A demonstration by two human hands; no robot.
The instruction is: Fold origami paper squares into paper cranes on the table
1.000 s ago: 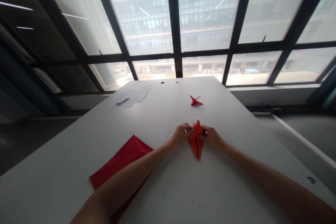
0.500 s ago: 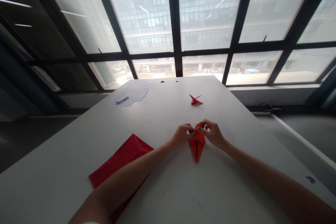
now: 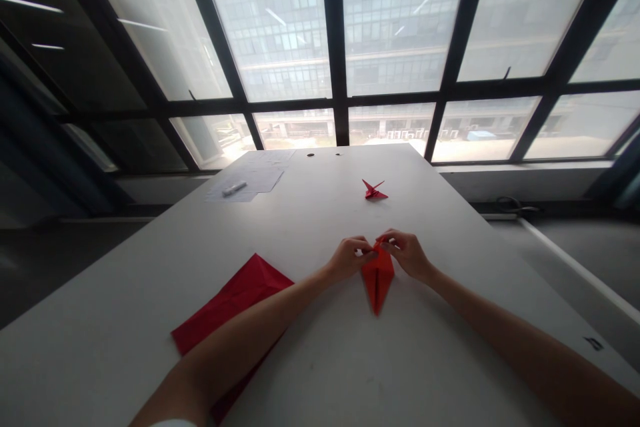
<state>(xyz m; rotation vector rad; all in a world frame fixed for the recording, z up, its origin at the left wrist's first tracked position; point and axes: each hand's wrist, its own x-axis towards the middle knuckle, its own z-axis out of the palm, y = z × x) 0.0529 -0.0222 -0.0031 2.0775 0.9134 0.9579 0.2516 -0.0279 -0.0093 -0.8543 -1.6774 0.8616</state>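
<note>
**Left hand (image 3: 350, 259) and right hand (image 3: 406, 253) pinch the top of an origami fold (image 3: 377, 280)**

The two hands are close together, and their fingers meet on the upper end of the fold — a long kite shape of orange-red paper, with its lower part resting on the white table (image 3: 125, 267). Its long axis runs almost straight away from the person, and the narrow point is on the near side. Both hands are at the far end, so neither is clearly nearer. Nothing stands between them and the paper. To the left, the left forearm (image 3: 235, 340) lies across a folded red paper sheet (image 3: 250, 280). Farther on the table stands a small red origami crane (image 3: 374, 191) — and at far left lie sheets of paper (image 3: 255, 180) with a white pen (image 3: 234, 188). Beyond the table is a large window (image 3: 395, 27).
</note>
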